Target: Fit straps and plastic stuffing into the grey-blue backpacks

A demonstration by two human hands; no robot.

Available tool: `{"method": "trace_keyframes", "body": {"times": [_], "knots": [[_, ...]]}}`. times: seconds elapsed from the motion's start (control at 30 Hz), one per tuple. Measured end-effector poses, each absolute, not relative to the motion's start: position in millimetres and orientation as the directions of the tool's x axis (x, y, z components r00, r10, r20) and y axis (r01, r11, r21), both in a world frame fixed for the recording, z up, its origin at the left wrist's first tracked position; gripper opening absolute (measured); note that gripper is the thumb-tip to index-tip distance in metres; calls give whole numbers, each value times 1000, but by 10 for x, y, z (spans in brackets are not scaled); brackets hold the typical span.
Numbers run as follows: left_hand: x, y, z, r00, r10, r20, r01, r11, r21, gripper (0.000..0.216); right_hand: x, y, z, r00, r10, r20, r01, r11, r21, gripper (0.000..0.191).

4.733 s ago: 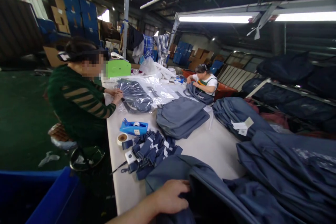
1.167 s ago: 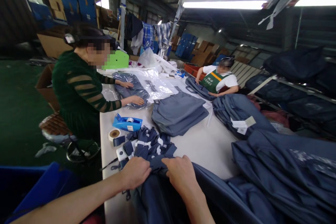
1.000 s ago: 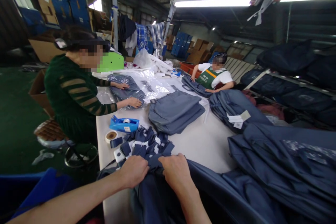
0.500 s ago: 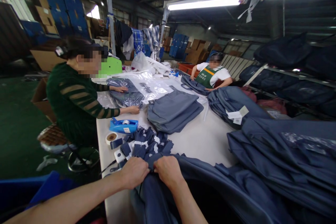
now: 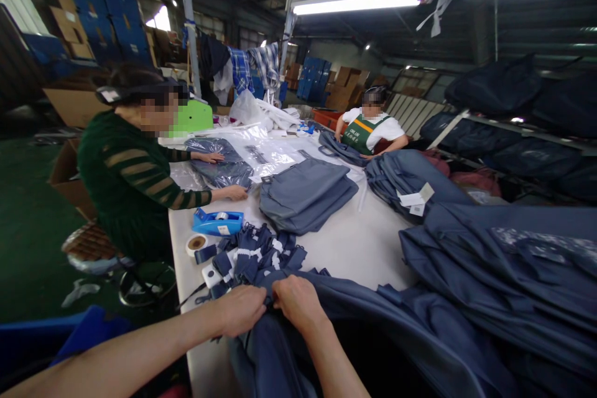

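My left hand (image 5: 242, 310) and my right hand (image 5: 295, 301) are side by side at the near edge of the white table (image 5: 354, 249), both gripping the top edge of a dark blue fabric bag (image 5: 354, 336) that spreads toward me. Just beyond my fingers lies a heap of folded blue straps with white bands (image 5: 259, 255). A flat grey-blue bag (image 5: 305, 193) lies further out in the middle of the table.
A blue tape dispenser (image 5: 217, 222) and a tape roll (image 5: 196, 243) sit at the left edge. A seated person in a green striped top (image 5: 133, 180) handles a bagged item (image 5: 219, 165). Another person (image 5: 370, 130) works at the far end. Dark blue bags (image 5: 494, 261) pile up on the right.
My left hand came from the bag's near side up to its top edge and my right hand joined it. Since a second ago both hands have drawn closer together on the fabric.
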State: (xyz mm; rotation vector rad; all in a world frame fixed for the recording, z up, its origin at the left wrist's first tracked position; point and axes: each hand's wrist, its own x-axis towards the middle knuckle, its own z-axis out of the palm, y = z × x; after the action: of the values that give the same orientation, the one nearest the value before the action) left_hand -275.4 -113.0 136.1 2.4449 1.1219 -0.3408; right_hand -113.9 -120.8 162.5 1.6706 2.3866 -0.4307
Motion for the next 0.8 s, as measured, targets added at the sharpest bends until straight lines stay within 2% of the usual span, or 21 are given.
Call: {"method": "trace_keyframes", "body": {"times": [0.37, 0.47, 0.7, 0.8], "knots": [[-2674, -1187, 1245, 587, 740, -329, 810, -542, 225, 32, -1129, -1256, 1634, -320, 890, -325, 947, 288, -142, 19], [-2709, -1170, 1212, 593, 742, -312, 804, -527, 276, 33, -1102, -1269, 1625, -322, 889, -326, 946, 286, -155, 20], [-2834, -1096, 1145, 625, 698, -349, 759, -438, 482, 32, -1079, -1251, 1562, -332, 885, -327, 942, 290, -170, 15], [-2851, -1110, 1119, 598, 717, -359, 761, -368, 534, 28, -1081, -1255, 1562, -332, 891, -309, 942, 295, -160, 22]]}}
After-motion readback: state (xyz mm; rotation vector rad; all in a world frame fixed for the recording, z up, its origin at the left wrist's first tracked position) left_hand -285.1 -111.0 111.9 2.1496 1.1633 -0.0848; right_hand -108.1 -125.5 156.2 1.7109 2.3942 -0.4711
